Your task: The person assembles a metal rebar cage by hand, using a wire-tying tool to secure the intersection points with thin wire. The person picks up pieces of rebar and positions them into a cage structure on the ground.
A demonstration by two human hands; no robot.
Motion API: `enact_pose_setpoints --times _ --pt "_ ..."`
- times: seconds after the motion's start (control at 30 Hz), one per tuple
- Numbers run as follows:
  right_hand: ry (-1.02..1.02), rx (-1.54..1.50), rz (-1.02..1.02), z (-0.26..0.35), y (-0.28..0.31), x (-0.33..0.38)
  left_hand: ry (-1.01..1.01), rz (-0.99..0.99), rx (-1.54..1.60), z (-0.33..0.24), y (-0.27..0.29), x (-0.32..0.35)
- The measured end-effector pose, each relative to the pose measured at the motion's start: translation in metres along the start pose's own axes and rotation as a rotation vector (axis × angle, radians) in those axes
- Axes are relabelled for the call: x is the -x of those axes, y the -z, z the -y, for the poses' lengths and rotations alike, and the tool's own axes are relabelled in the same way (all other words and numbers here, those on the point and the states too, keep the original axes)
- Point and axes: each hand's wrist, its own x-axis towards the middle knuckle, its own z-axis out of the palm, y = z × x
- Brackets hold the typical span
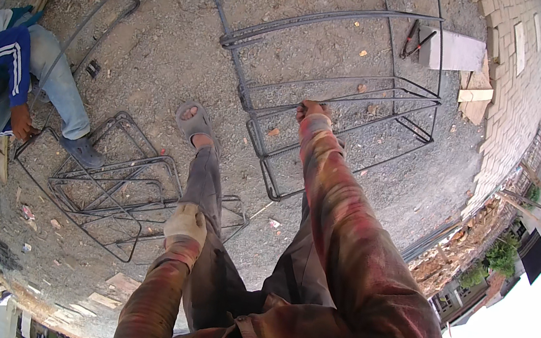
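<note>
My right hand point(312, 109), bare, is closed around a thin steel bar that crosses the large cage of bent rebar point(226, 40). The cage lies on the gravel ahead of my feet, with several rectangular loops along its long bars. Against my left knee rests my left hand point(186, 224) in a pale work glove; its fingertips are hidden, and I see nothing held in it. A smaller tangle of bent rebar frames point(111, 203) lies left of my legs.
At far left a co-worker in a blue jacket point(7, 53) bends over, a hand point(22, 122) at a bar. Red-handled cutters point(417, 43) lean by a pale concrete block point(453, 51). Stacked pavers point(514, 81) line the right. A bent bar point(87, 24) stands near the co-worker.
</note>
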Motion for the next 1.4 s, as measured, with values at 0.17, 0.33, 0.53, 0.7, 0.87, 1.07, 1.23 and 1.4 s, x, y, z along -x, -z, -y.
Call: enact_pose_setpoints --times 0.17,0.33,0.53,0.7,0.87,1.07,1.23,1.4 --pt "0.178 0.015 -0.04 -0.002 -0.023 0.029 0.073 0.023 -0.081 -0.013 0.011 0.009" --pt "0.247 0.047 -0.103 0.041 0.0 -0.013 0.052 0.028 -0.115 -0.023 0.001 0.001" --pt "0.323 0.04 0.018 0.048 0.002 0.002 0.079 0.014 -0.149 -0.014 -0.007 0.0" --pt "0.24 0.016 0.023 0.072 -0.004 -0.011 0.044 0.025 -0.186 -0.031 -0.003 -0.001" --pt "0.217 0.01 0.114 0.091 -0.012 -0.011 0.081 -0.005 -0.268 -0.04 -0.008 0.001" --pt "0.024 0.082 0.264 0.095 -0.003 -0.011 0.05 0.055 -0.392 -0.076 -0.02 0.013" --pt "0.138 0.691 0.709 0.105 0.081 0.071 0.169 -0.119 -0.378 -0.134 -0.026 0.096" --pt "0.416 1.089 0.946 0.15 0.245 0.119 0.231 -0.073 -0.321 -0.158 -0.05 0.144"
